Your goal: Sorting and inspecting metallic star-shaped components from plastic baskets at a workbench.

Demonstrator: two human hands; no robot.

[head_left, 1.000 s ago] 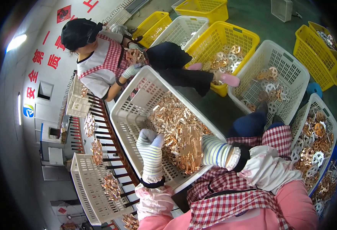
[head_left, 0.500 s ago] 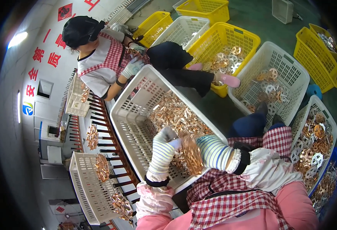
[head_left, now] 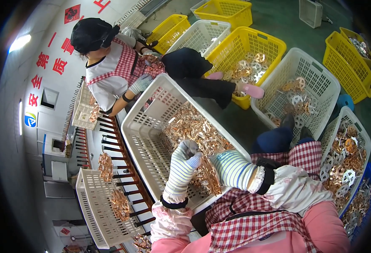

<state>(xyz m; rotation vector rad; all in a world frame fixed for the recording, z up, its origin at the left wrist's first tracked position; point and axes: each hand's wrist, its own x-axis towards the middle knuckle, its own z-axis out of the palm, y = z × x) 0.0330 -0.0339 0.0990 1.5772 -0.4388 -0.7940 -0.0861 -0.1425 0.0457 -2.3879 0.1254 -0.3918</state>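
Observation:
Striped gloves cover both my hands over a white plastic basket (head_left: 141, 145) heaped with small copper-coloured metal pieces (head_left: 192, 122). Between the hands hangs a bundle of flat copper-coloured metal strips (head_left: 209, 177), tilted over the near end of the basket. My right hand (head_left: 232, 166) is closed round the bundle from its right side, most of its fingers hidden. My left hand (head_left: 184, 162) has its fingers curled in, thumb and fingertips pinching at the upper left of the same bundle.
A co-worker (head_left: 114, 63) sits across the basket. Left stands a conveyor (head_left: 128, 168) with dark pegs and clusters of copper pieces (head_left: 120, 204), beside a cream basket (head_left: 90, 211). Right are a white basket (head_left: 320, 80), a yellow basket (head_left: 274, 46) and another white basket (head_left: 364, 139) holding metal parts.
My left hand has shifted slightly and curled more tightly against the bundle. Clusters on the conveyor have moved toward the lower right. The co-worker's gloved hand has lowered.

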